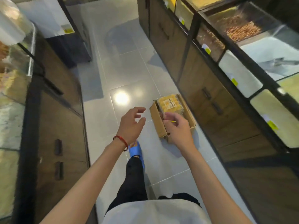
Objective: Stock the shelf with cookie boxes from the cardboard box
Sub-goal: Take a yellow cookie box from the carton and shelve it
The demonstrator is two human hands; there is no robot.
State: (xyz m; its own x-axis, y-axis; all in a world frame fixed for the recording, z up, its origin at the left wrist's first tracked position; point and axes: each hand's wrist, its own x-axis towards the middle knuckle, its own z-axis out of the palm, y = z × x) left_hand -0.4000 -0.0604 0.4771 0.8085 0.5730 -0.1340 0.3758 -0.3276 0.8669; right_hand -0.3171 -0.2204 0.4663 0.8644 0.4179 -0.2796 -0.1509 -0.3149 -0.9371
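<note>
By the cardboard box point(157, 125), left hand point(131, 122) and right hand point(177, 126) are hovering loose-fingered and empty; the cookie box point(169, 104) looks light and crushable, best gripped by its sides.

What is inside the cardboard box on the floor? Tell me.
A pack of yellow cookies lies at the far end of the cardboard box. The right hand hides the rest.
</note>
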